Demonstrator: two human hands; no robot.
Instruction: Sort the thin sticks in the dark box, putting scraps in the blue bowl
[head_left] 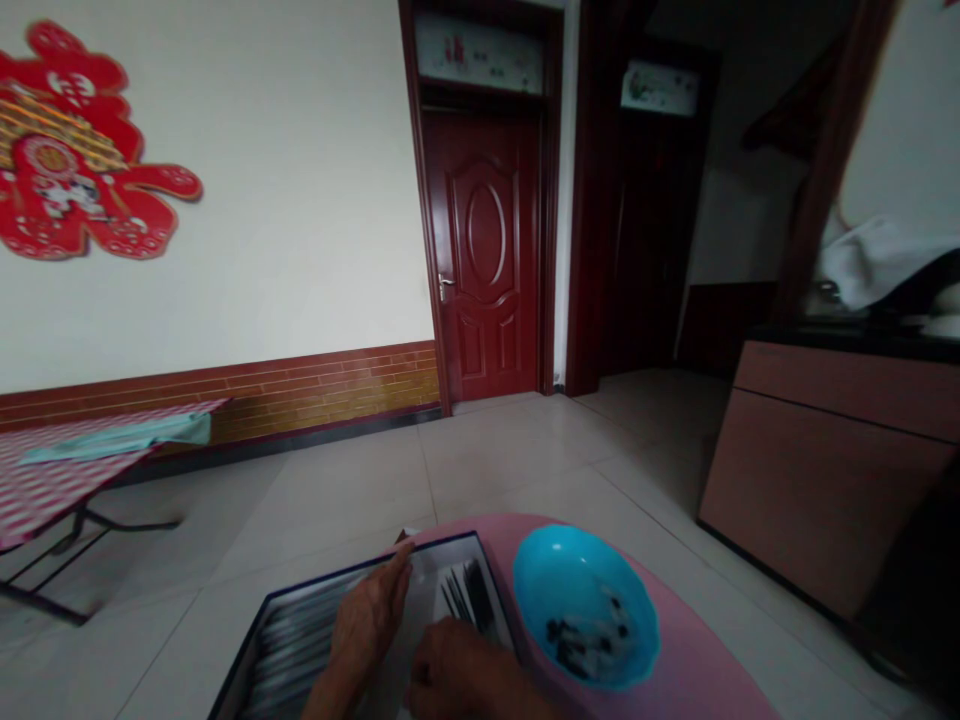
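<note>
A shallow white box (pixel 420 565) with a dark blue rim lies on a pink round table. My left hand (pixel 369 612) reaches into it, fingers stretched out towards the far wall, beside a row of slim greyish rods (pixel 296 640) that are blurred. On the box's right side, my right hand (pixel 461 668) is curled closed, knuckles up; whatever its fingers hold is hidden. Just beyond it lie several slim black and light sticks (pixel 469 592), pen-like in shape. To the right stands a blue bowl (pixel 536 570) with small black and clear pieces (pixel 592 635) in it.
The pink table (pixel 697 660) has a curved edge on the right. At left is a folding table with a checked cover (pixel 45 490) and a pale green cloth (pixel 127 437). A brown cabinet (pixel 825 470) stands at right, and a dark red door (pixel 487 250) is shut ahead.
</note>
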